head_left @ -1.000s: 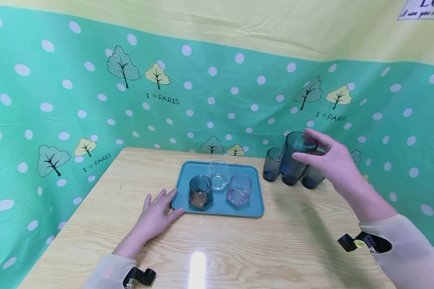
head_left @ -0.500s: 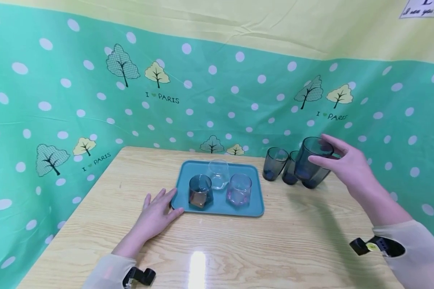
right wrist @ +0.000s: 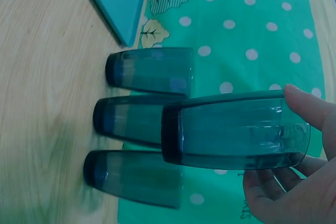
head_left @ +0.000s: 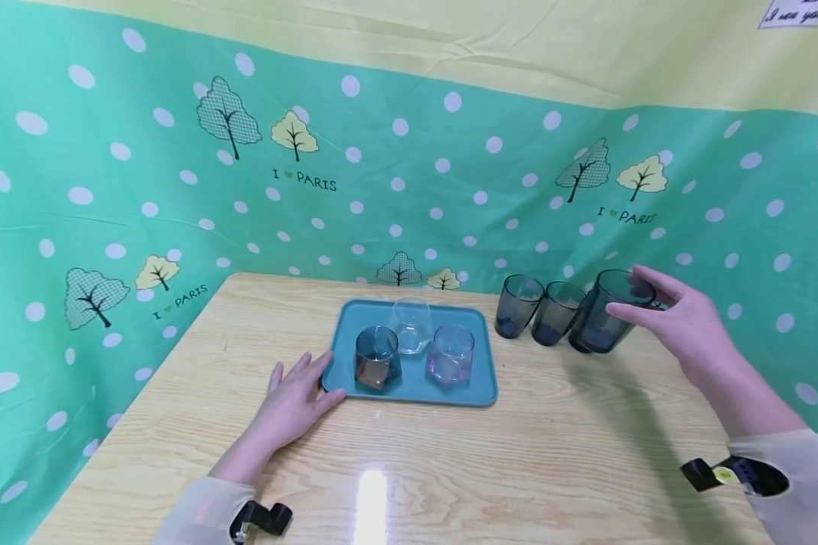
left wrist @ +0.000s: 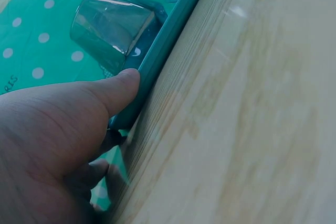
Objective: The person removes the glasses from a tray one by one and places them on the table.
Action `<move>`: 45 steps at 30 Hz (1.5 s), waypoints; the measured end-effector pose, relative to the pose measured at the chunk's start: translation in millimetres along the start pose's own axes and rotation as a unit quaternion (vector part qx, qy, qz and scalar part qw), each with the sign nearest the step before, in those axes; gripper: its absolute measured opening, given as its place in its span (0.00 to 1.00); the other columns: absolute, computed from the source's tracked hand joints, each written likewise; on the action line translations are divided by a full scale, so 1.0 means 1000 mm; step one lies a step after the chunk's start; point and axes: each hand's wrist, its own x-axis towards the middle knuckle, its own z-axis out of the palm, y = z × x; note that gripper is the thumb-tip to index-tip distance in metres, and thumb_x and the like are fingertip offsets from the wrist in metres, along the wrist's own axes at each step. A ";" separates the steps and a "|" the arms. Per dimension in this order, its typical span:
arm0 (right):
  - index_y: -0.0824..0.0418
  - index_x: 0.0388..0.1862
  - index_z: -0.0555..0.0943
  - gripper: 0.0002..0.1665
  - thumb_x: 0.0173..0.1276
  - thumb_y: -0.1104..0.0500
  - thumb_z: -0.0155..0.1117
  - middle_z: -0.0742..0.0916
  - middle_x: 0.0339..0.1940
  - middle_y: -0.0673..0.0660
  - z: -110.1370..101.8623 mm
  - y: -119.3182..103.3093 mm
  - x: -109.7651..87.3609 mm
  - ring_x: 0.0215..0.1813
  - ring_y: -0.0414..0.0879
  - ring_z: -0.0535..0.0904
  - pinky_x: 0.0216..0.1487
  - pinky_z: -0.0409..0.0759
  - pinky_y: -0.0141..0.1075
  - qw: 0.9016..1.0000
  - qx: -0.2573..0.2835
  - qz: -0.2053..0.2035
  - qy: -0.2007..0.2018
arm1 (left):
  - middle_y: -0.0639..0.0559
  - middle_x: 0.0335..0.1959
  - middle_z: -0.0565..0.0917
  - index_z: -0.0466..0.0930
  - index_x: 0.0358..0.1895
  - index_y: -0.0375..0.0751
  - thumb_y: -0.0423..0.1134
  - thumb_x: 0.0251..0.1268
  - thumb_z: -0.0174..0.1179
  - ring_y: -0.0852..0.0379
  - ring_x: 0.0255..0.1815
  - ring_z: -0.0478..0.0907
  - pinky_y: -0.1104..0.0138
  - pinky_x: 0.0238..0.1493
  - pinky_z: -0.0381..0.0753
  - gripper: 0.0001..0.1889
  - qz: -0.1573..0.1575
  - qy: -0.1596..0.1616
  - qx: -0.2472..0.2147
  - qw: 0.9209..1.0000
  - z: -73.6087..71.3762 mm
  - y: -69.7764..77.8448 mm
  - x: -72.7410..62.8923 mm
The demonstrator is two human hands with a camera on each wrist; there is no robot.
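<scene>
My right hand [head_left: 688,322] grips a tall dark blue tinted drinking glass [head_left: 610,325] near its rim, thumb on one side and fingers on the other. The glass is upright, held above the table. Three similar glasses stand in a row beside it: a left one [head_left: 516,314], a middle one [head_left: 555,322] and a right one [right wrist: 134,179], which the held glass mostly hides in the head view. My left hand [head_left: 293,405] rests at the near left corner of a blue tray [head_left: 409,392], thumb touching its front rim and relaxed fingers along its left side.
On the tray stand three short glasses: a dark one [head_left: 375,359], a clear one [head_left: 411,329] and a pinkish one [head_left: 451,359]. A green dotted cloth [head_left: 409,174] hangs behind the wooden table [head_left: 477,469].
My right hand has carried the glass rightward and down, from in front of the middle glass to in front of the right one. My left hand keeps its place at the tray.
</scene>
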 end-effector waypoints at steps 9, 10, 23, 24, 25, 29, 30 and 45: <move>0.45 0.95 0.52 0.63 0.73 0.34 0.77 0.55 0.93 0.64 -0.011 0.017 -0.003 0.90 0.70 0.44 0.80 0.53 0.76 1.000 -0.015 0.024 -0.001 | 0.32 0.82 0.70 0.63 0.86 0.33 0.55 0.82 0.67 0.29 0.88 0.53 0.29 0.83 0.30 0.43 -0.005 -0.004 0.001 1.000 -0.002 0.002 0.000; 0.44 0.95 0.51 0.63 0.73 0.34 0.77 0.55 0.93 0.64 -0.012 0.020 -0.003 0.90 0.70 0.44 0.79 0.54 0.76 1.000 -0.017 0.025 -0.003 | 0.32 0.82 0.70 0.63 0.86 0.33 0.55 0.81 0.67 0.29 0.88 0.52 0.30 0.83 0.30 0.43 -0.006 -0.004 0.001 1.000 -0.003 0.002 0.000; 0.47 0.95 0.45 0.67 0.73 0.30 0.74 0.45 0.93 0.69 -0.032 0.050 0.001 0.89 0.77 0.39 0.77 0.53 0.80 0.997 -0.050 0.056 -0.001 | 0.32 0.82 0.70 0.64 0.86 0.32 0.55 0.81 0.67 0.28 0.88 0.54 0.29 0.83 0.31 0.43 -0.001 0.000 0.004 1.000 -0.006 0.003 0.001; 0.48 0.95 0.45 0.67 0.73 0.30 0.74 0.45 0.93 0.70 -0.033 0.052 0.002 0.89 0.77 0.39 0.78 0.53 0.79 0.997 -0.050 0.059 0.001 | 0.32 0.81 0.71 0.64 0.86 0.32 0.55 0.81 0.67 0.28 0.88 0.54 0.29 0.83 0.31 0.43 0.000 0.002 0.004 1.000 -0.006 0.003 0.000; 0.49 0.95 0.45 0.67 0.74 0.30 0.74 0.45 0.92 0.71 -0.034 0.054 0.003 0.89 0.77 0.40 0.78 0.53 0.79 0.997 -0.051 0.062 0.004 | 0.31 0.81 0.71 0.64 0.85 0.32 0.54 0.81 0.67 0.28 0.87 0.54 0.28 0.83 0.31 0.42 0.001 0.004 0.005 1.000 -0.006 0.003 0.000; 0.50 0.95 0.46 0.67 0.74 0.30 0.74 0.49 0.92 0.71 -0.037 0.062 0.007 0.88 0.76 0.45 0.78 0.55 0.76 0.996 -0.046 0.075 0.011 | 0.32 0.81 0.72 0.65 0.85 0.32 0.54 0.81 0.68 0.27 0.87 0.55 0.28 0.83 0.32 0.42 0.003 0.007 0.009 1.000 -0.005 0.003 0.000; 0.50 0.95 0.46 0.67 0.73 0.30 0.74 0.51 0.92 0.70 -0.037 0.064 0.008 0.87 0.75 0.46 0.78 0.56 0.75 0.996 -0.043 0.078 0.013 | 0.32 0.81 0.72 0.65 0.85 0.32 0.54 0.81 0.67 0.27 0.87 0.55 0.28 0.83 0.32 0.42 0.003 0.007 0.010 1.000 -0.005 0.002 0.000; 0.49 0.94 0.40 0.71 0.71 0.28 0.74 0.52 0.94 0.60 -0.038 0.102 0.022 0.91 0.66 0.43 0.86 0.47 0.67 0.992 0.007 0.116 0.049 | 0.33 0.81 0.71 0.64 0.86 0.33 0.55 0.81 0.67 0.28 0.88 0.54 0.29 0.83 0.32 0.42 0.000 0.000 0.009 1.000 -0.002 0.003 0.000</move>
